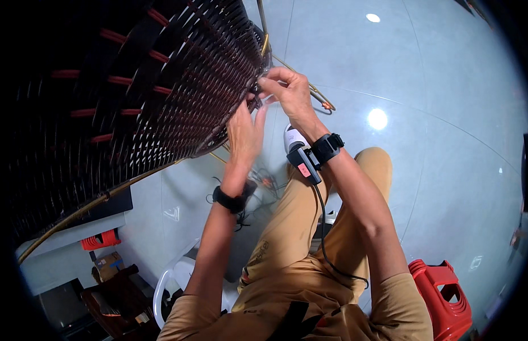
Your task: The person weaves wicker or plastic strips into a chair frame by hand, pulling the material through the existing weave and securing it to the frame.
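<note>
A large dark brown wicker piece [190,85] with short red strands woven in fills the upper left, carried on a gold-coloured metal frame [82,213]. At its right edge both my hands work close together. My left hand [245,133] rests against the wicker rim, thumb pointing up and the other fingers partly hidden at the weave. Just above and to the right, my right hand [291,96] has thumb and forefinger pinched at the same edge. Whatever lies between those fingertips is too small to make out.
Thin metal legs [315,94] of the frame reach right over the grey tiled floor [446,187]. Red plastic stools stand at lower right [443,295] and lower left [102,240]. A white chair [164,290] is beside me, and cables [266,182] lie on the floor.
</note>
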Available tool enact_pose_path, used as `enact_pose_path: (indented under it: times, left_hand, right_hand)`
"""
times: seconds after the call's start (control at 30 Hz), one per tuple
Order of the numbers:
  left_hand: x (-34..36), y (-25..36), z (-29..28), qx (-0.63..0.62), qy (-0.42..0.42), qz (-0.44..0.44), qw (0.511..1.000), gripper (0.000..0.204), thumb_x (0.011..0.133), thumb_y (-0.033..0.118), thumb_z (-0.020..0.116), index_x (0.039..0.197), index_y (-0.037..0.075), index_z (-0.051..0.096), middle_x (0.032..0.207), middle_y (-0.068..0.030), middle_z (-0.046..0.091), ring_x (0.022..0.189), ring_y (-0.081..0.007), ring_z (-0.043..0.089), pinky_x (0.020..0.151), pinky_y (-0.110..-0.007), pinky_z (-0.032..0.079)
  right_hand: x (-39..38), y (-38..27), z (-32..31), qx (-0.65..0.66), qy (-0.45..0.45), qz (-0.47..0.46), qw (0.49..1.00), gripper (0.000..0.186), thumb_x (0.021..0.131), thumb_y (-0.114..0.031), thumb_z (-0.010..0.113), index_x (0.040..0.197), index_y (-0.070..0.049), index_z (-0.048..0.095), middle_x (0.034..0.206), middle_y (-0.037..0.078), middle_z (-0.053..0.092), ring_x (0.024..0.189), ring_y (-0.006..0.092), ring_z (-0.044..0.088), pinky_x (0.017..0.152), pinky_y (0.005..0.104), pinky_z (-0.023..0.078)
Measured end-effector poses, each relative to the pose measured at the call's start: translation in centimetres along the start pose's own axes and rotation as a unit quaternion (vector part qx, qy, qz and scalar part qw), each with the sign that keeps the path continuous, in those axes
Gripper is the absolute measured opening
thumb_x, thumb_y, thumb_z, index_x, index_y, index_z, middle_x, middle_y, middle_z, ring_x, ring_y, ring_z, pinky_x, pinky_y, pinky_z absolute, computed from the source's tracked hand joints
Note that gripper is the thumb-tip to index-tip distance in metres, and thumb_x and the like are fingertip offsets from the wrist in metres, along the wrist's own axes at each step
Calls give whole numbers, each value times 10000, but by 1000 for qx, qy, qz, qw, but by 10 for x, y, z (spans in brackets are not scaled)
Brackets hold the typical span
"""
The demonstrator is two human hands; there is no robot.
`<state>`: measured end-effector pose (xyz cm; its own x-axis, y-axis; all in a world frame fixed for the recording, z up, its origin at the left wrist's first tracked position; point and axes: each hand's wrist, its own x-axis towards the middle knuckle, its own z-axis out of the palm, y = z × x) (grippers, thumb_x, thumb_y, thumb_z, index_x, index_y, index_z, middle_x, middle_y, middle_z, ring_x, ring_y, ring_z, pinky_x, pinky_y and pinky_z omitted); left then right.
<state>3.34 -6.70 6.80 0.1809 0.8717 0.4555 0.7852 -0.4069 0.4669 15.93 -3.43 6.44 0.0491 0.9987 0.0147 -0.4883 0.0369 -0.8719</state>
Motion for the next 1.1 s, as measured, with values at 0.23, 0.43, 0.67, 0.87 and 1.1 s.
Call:
enact_pose_path:
  times: [0.23, 0.43, 0.67, 0.87, 1.1]
  left_hand:
    - [-8, 12, 25, 103, 151, -38, 982, 221, 652, 161, 699, 801, 47, 581, 695, -109, 584, 682, -307, 554, 668, -410, 395]
    - [-3, 19, 24, 127, 160, -102, 974, 170, 618, 180, 683, 695, 51, 604, 582, -109, 535, 600, -281, 529, 615, -406, 375]
    - [4, 18, 14, 55, 100, -173, 978, 222, 635, 195, 642, 691, -19, 623, 575, -121, 558, 525, -262, 520, 587, -354, 418]
    - [0, 14, 16, -15, 131, -196, 972, 261, 656, 215, 650, 713, -37, 619, 620, -118, 584, 569, -235, 521, 611, -354, 418]
    - [-11, 14, 19, 35, 116, -190, 974, 276, 693, 255, 659, 757, -12, 632, 667, -108, 600, 631, -240, 533, 714, -355, 388]
  right_hand:
    - [-5, -8, -11, 91, -76, 60, 991, 106, 763, -56, 607, 839, 17, 603, 744, 98, 605, 616, 151, 609, 564, 247, 514]
    - [-10, -12, -16, 52, -61, 119, 990, 110, 753, -72, 602, 823, 12, 603, 682, 59, 589, 594, 110, 575, 529, 227, 480]
    - [-6, -10, -28, -92, -82, 121, 985, 38, 713, -30, 623, 741, -6, 628, 675, 33, 593, 571, 92, 523, 508, 222, 415]
    - [1, 0, -29, -131, -112, 156, 973, 32, 700, -16, 639, 728, -4, 629, 654, 22, 577, 598, 86, 515, 514, 223, 385]
    - [2, 9, -25, -68, -70, 139, 986, 23, 729, -18, 622, 749, -13, 611, 668, 32, 583, 591, 97, 529, 514, 224, 397]
